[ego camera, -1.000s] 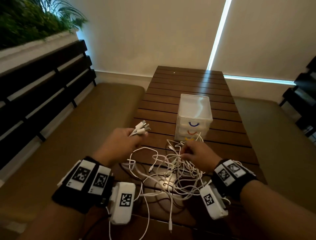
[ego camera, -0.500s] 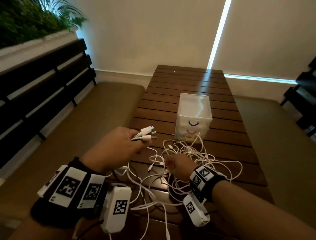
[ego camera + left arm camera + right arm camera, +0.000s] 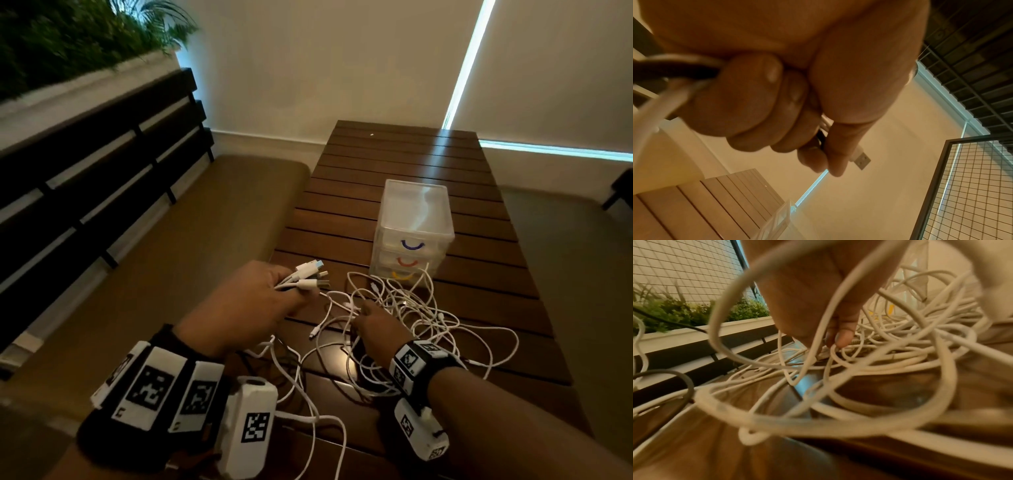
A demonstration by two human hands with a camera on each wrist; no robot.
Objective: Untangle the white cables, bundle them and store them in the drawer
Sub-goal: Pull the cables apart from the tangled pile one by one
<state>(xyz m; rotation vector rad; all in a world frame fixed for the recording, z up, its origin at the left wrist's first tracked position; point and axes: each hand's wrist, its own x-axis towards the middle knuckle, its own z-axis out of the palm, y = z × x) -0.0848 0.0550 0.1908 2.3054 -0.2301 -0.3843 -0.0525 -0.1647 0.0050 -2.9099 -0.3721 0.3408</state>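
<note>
Left hand [image 3: 253, 301]: our fingers [image 3: 748, 97] clench a bunch of USB plug ends [image 3: 310, 278], plugs jutting past the fingertips.
Right hand [image 3: 376, 325]: our fingertips [image 3: 842, 337] pinch a strand in the white cables [image 3: 411, 318].
Cables: tangled on the bench [image 3: 394, 161], around our right fingers.
Drawer unit [image 3: 412, 229]: just beyond the tangle, drawers closed.

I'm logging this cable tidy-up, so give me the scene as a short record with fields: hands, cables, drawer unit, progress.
left hand: the left hand grips a bunch of USB plug ends
right hand: the right hand pinches a strand in the white cables
cables: tangled heap on the wooden table
drawer unit: clear drawer unit behind the heap, all drawers closed
progress: untangling under way; nothing bundled or stored
</note>
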